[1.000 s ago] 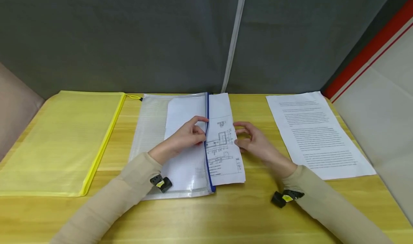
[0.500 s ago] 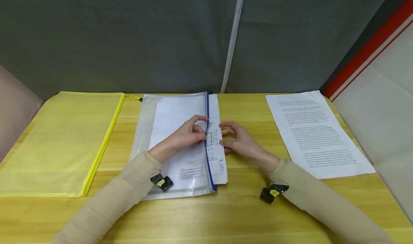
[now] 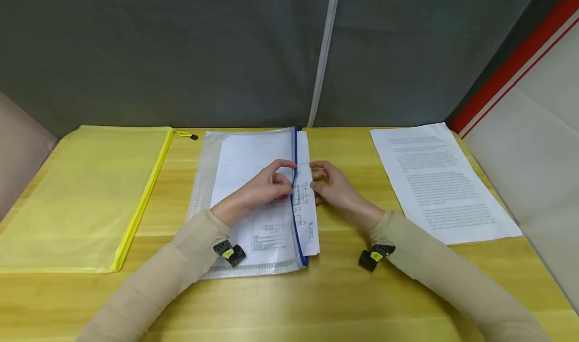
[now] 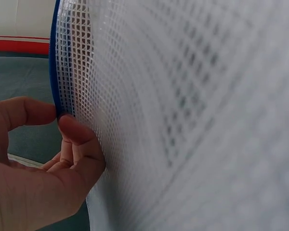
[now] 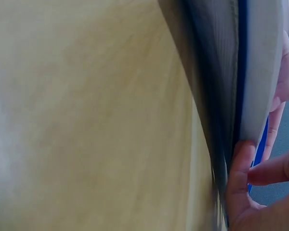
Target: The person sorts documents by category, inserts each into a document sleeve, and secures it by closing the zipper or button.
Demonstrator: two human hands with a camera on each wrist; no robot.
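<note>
Yellow pouch (image 3: 81, 196) left, printed sheet (image 3: 441, 181) right.

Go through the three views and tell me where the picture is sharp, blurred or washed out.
Head view: evenly lit and sharp, print on the sheet legible as lines, edges bowed by the wide lens. Left wrist view: mesh pouch crisp near the left hand, soft and overexposed to the right. Right wrist view: table blurred, right hand soft.
</note>
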